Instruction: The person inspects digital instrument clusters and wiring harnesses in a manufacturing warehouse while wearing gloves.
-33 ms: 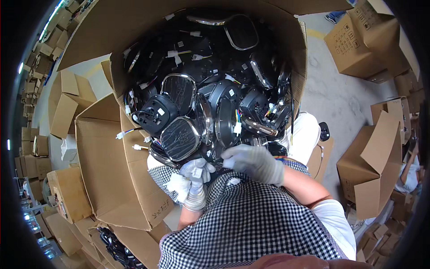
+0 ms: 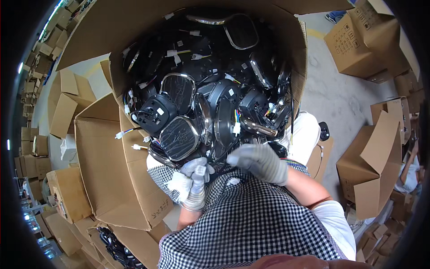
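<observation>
Low in the middle, my left hand (image 2: 195,179) in a grey-white glove is closed round a small white plug connector (image 2: 201,170). A crumpled white scrap (image 2: 178,184) sits against that hand's outer side. Just to its right, my right hand (image 2: 260,166), also gloved, has its fingers curled and pressed together; whatever lies in them is hidden. Dark wires run between the two hands. Beyond them a large carton (image 2: 298,85) is heaped with black chrome-rimmed units (image 2: 180,138), several trailing coloured wires with white connectors (image 2: 237,129).
An opened carton (image 2: 101,157) stands close on my left, touching the large one. Another open carton (image 2: 371,161) is on the floor at right, with a closed-looking box (image 2: 358,45) farther back. A small black part (image 2: 324,131) lies beside my knee. Another person's arm shows at far right.
My right hand has shifted slightly right and away from my left hand. The left hand has barely moved, and the connector in it shows a little more.
</observation>
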Available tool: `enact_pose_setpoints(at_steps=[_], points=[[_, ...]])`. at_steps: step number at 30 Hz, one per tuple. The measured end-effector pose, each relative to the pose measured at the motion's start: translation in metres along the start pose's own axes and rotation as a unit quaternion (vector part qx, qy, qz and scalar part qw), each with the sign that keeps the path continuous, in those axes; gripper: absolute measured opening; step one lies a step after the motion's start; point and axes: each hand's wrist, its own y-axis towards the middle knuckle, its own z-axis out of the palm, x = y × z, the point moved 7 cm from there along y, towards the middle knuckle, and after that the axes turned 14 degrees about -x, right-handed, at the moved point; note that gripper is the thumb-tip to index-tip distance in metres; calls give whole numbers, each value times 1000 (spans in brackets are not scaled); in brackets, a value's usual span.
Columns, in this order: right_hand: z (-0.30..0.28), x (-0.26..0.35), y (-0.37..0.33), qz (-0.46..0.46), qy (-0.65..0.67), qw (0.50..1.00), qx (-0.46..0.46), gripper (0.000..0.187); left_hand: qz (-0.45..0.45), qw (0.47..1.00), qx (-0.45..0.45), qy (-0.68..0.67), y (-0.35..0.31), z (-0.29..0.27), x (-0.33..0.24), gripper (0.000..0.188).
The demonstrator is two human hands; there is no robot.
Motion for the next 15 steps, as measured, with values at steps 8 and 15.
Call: enact_pose_setpoints(at_steps=[8, 15], points=[[2, -3, 0, 147, 56, 985, 76, 30, 76, 907, 126, 394, 5, 17, 3, 26], [5, -24, -3, 267, 173, 934, 162, 27, 234, 835, 158, 472, 10, 33, -4, 25]])
